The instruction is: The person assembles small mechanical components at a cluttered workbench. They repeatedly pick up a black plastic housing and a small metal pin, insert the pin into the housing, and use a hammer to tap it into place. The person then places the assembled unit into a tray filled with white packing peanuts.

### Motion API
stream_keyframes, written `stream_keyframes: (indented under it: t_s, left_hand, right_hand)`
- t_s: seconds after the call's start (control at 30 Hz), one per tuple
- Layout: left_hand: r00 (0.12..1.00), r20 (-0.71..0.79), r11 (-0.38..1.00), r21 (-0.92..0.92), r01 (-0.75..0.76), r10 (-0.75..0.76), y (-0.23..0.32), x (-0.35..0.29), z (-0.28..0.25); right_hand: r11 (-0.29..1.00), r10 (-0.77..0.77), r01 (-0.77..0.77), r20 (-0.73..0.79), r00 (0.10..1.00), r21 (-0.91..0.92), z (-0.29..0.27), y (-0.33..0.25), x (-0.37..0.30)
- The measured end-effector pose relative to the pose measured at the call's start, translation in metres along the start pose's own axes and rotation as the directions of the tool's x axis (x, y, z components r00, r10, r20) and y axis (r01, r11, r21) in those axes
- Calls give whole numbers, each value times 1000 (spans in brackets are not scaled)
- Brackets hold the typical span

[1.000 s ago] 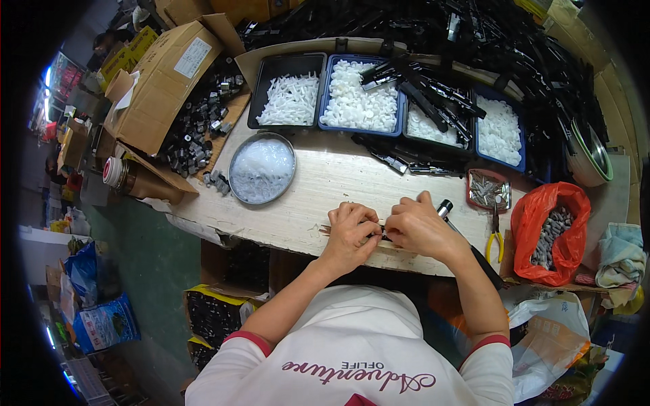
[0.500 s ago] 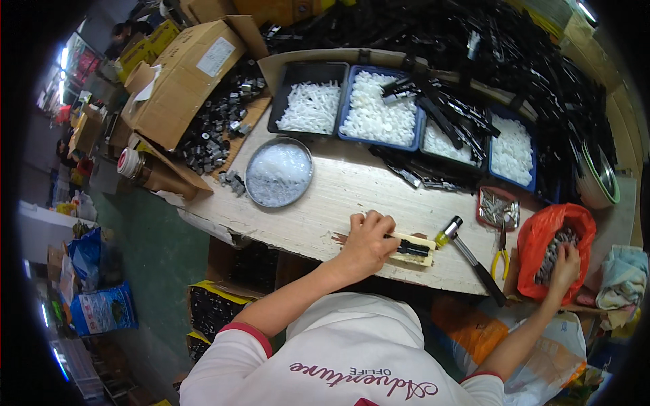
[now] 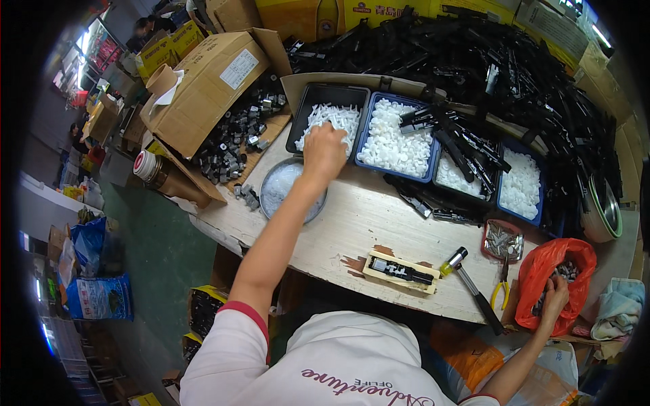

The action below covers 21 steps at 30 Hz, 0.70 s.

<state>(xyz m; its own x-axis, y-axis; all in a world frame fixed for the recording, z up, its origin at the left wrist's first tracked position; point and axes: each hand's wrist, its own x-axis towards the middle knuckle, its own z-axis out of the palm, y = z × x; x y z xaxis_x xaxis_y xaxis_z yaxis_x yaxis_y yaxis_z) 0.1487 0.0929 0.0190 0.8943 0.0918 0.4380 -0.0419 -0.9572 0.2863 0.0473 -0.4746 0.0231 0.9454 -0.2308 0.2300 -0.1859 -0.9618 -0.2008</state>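
Observation:
My left hand (image 3: 323,154) reaches over the near edge of a black tray (image 3: 298,116) of thin white plastic pieces (image 3: 333,117). Its fingers curl down into them, and what they pinch is hidden. On the right, my right hand (image 3: 555,298) is at the mouth of a red plastic bag (image 3: 528,279) of small grey metal pieces (image 3: 567,271). Its fingers are bent together over the pieces; whatever they hold is too small to make out. A cream holder (image 3: 429,287) lies near the table's front edge with a black part (image 3: 399,269) in it, untouched by either hand.
A hammer (image 3: 482,301), yellow-handled pliers (image 3: 501,292) and a small red dish (image 3: 486,237) lie right of the holder. A round metal dish (image 3: 322,208) sits under my left forearm. Blue trays (image 3: 426,177) and a heap of black parts (image 3: 467,61) line the back.
My left hand has left the holder and moved up and left to the black tray, uncovering the black part. My right hand stays at the red bag. The whole view has shifted slightly.

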Motion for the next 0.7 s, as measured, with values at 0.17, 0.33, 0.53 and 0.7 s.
stream_keyframes:
  t_s: [0.17,0.33,0.53,0.7]
  left_hand:
    - [950,281,991,55,123,-134,-24,31,11]
    - [967,254,978,-197,73,-21,-46,38,7]
    - [894,303,686,-573,448,-330,-62,37,-4]
    - [846,406,387,-760,523,-345,-59,31,-19]
  right_hand:
    - [952,49,-3,-145,988,306,12,28,5]
    - [763,210,-72,-140,968,643,9,35,4]
    - [738,234,-93,-125,964,668,18,46,4]
    - [649,291,-239,55,955,722,10,36,1]
